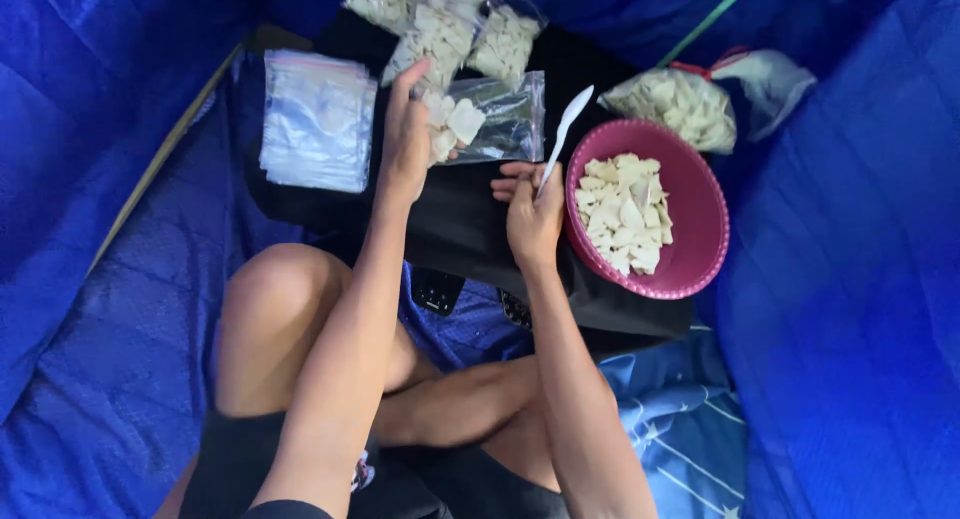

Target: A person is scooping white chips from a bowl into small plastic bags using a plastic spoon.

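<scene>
Fingers of left hand (405, 139) around one clear bag (490, 119), right hand (532, 219) gripping one white spoon (565, 129).

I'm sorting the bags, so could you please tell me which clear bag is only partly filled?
The clear bag held in the left hand; the three bags behind it are packed full.

Person: bare arms, no sleeves; hands, left (405, 139) and right (533, 219), ungloved, without rings; bare knees; black shorts (235, 459).

Blue quilted fabric walls (840, 309), blue patterned floor sheet (680, 419), soft daylight
</scene>
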